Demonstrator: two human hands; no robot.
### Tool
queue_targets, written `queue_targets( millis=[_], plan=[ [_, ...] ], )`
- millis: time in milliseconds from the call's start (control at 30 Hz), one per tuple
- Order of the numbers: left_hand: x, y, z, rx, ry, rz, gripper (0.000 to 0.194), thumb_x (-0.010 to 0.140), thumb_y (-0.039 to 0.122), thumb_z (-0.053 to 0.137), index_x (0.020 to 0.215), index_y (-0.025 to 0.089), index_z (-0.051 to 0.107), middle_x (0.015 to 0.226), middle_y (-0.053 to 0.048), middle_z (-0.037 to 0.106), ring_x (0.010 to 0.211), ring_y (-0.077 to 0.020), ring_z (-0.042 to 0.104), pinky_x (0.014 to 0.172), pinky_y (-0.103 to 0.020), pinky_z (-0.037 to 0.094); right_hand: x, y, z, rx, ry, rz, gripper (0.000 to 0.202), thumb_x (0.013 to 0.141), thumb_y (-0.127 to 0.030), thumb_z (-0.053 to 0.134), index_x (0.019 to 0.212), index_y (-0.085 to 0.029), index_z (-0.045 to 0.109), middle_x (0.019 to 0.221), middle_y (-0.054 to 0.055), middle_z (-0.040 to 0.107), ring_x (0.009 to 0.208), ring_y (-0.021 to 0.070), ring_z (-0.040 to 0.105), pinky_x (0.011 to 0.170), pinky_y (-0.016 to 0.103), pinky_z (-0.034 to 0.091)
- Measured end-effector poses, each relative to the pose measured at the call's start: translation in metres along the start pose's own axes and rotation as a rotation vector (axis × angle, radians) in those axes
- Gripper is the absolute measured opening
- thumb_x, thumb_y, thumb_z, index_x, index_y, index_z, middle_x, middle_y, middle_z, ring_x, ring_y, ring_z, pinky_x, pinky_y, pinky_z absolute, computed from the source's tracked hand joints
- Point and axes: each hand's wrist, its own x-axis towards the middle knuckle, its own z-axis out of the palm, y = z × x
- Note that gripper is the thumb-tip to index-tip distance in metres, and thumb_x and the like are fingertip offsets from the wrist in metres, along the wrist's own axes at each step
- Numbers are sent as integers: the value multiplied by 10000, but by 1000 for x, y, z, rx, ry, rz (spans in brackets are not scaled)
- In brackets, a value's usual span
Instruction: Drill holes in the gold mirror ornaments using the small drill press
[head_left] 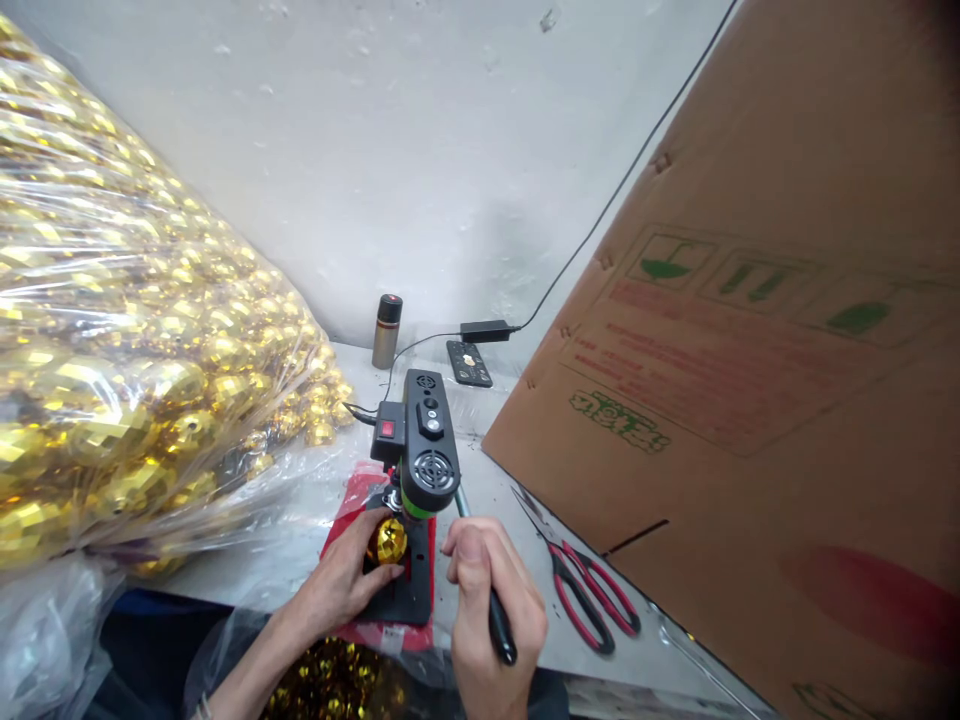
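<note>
at the far left, a clear plastic bag (165, 320) bulged with gold faceted balls. more gold pieces (334, 670) lay low, below the table edge. the left hand (352, 575) reached in from the near left, gripping one gold ball (391, 541) with the thumb on its near side and a finger on its far side. the ball sat at the right of that hand, over the black base (401, 603) and just to the near side of the machine head (430, 445); being round, it showed no long axis. whether it touched the base could not be told. the left hand was the nearer one. right of the ball, the lever (501, 630) slanted from beside the head toward the person and rightward, the right hand (487, 595) closed around it. scissors (581, 575) lay farther right, beside a big carton (712, 400).
</note>
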Motion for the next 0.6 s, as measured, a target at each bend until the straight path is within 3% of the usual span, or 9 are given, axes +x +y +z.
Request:
queue_targets(
  millis=[200,367,600],
  plan=[
    [1,2,25,143,124,145,498,852,339,719,1318,192,624,1279,-173,712,1161,-353,689,1004,-516,580,0,-2,-1,-6,0,-21,276,1051,-105,433,823,-227,527,724,-48,518,631,71,543,594,163,460],
    [3,4,28,211,131,67,439,815,371,761,1208,207,653,1102,-117,738,1041,-343,684,923,-509,579,-1,0,-3,-17,-4,-34,258,1050,-105,433,843,-225,528,733,-38,537,617,76,551,572,173,459],
    [3,6,28,205,109,4,434,793,343,792,1182,202,660,1057,-98,715,1027,-331,654,918,-481,550,-19,17,1,-61,6,-95,270,1045,-102,414,832,-226,525,738,-27,568,629,84,584,571,191,458]
  ],
)
